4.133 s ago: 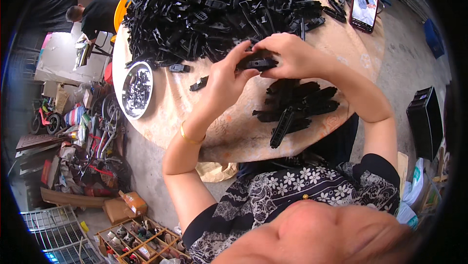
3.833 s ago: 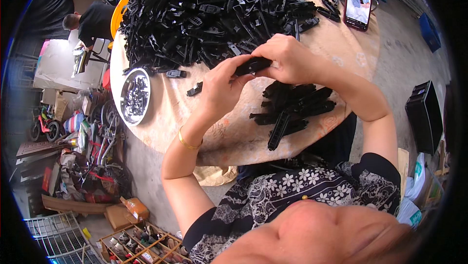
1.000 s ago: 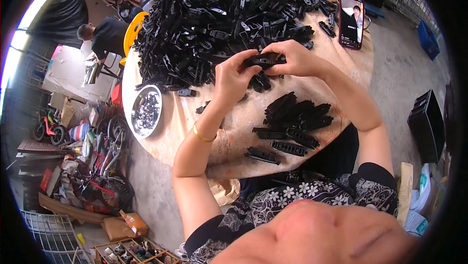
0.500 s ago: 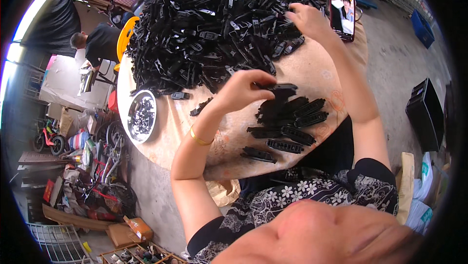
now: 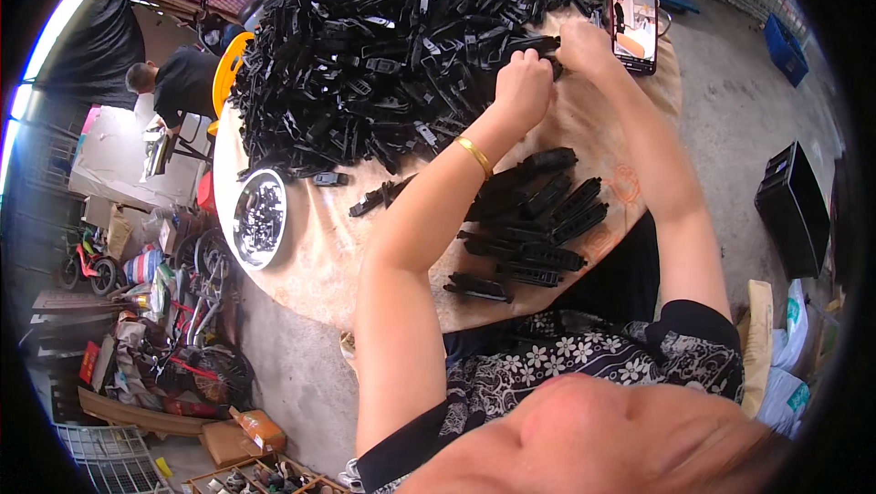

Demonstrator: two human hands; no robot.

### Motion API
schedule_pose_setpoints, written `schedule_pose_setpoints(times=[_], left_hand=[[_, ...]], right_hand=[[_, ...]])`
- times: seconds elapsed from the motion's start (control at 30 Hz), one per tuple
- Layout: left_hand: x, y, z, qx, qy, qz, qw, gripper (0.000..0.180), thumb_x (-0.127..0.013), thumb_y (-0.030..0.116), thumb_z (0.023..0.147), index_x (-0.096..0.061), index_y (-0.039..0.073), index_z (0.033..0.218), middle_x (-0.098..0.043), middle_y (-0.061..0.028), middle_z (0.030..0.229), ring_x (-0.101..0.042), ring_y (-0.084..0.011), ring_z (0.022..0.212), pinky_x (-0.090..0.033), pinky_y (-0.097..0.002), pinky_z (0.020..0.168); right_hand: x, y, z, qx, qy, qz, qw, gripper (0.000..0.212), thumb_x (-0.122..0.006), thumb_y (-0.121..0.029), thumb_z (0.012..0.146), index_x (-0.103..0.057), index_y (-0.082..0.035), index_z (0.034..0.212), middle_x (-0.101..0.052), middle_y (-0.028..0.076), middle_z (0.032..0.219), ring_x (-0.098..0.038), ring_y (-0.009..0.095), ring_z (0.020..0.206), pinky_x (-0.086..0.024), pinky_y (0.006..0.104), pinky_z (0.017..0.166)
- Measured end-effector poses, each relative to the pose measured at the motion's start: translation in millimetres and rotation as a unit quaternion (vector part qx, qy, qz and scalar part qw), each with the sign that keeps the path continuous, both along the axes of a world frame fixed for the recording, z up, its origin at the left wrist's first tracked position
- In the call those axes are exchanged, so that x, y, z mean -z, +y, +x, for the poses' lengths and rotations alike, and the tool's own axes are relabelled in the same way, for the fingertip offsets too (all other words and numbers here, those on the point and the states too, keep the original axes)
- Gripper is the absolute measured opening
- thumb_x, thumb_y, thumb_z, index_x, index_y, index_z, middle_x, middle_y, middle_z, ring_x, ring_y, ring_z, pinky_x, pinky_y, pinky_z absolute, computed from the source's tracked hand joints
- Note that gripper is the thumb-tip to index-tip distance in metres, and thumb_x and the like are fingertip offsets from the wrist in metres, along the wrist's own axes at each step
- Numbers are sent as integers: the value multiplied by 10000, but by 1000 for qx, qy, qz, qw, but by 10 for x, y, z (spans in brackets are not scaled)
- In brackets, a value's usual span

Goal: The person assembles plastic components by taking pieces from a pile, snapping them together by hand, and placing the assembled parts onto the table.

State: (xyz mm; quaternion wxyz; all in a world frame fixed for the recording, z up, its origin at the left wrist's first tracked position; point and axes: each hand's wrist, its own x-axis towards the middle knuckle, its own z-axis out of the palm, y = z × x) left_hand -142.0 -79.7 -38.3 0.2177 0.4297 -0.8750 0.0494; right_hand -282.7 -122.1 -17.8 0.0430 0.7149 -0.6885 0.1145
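Observation:
My two hands are close together at the right edge of a large heap of black plastic parts. My right hand pinches the end of a long black plastic part. My left hand, a gold bangle on its wrist, is closed at the same part, its fingertips partly hidden against the dark heap. Nearer to me, below the left wrist, lies a loose group of similar black parts, partly covered by the left forearm. On the left stands a round white-rimmed dish of small black and silvery pieces.
A phone showing a video stands upright at the table's right edge, beside my right hand. The cloth-covered table is round. A black crate is on the floor to the right. A person bends over at the far left.
My left hand has moved away from the near group, up and right to meet my right hand. The right hand has come slightly lower, and a black part now shows between them.

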Motion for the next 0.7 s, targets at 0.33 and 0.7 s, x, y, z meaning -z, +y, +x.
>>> schedule_pose_setpoints(times=[0.33, 0.7], left_hand=[[-342, 242, 683, -91, 443, 191, 871, 350, -686, 127, 735, -501, -33, 985, -590, -129, 765, -588, -182, 633, -497, -295, 543], [-302, 756, 1104, -23, 688, 416, 594, 251, -442, 109, 933, -468, -86, 1089, -593, -164, 1018, -622, -246, 906, -520, -322, 835]], right_hand=[[-33, 122, 252, -286, -336, -223, 869, 285, -484, -169, 890, -567, -9, 1111, -643, 179, 910, -640, 275, 817, -500, 351, 702], [-89, 796, 794, -360, -513, 31, 779, 181, -526, -164, 913, -620, -22, 974, -571, -22, 643, -470, 23, 500, -387, 193, 457]])
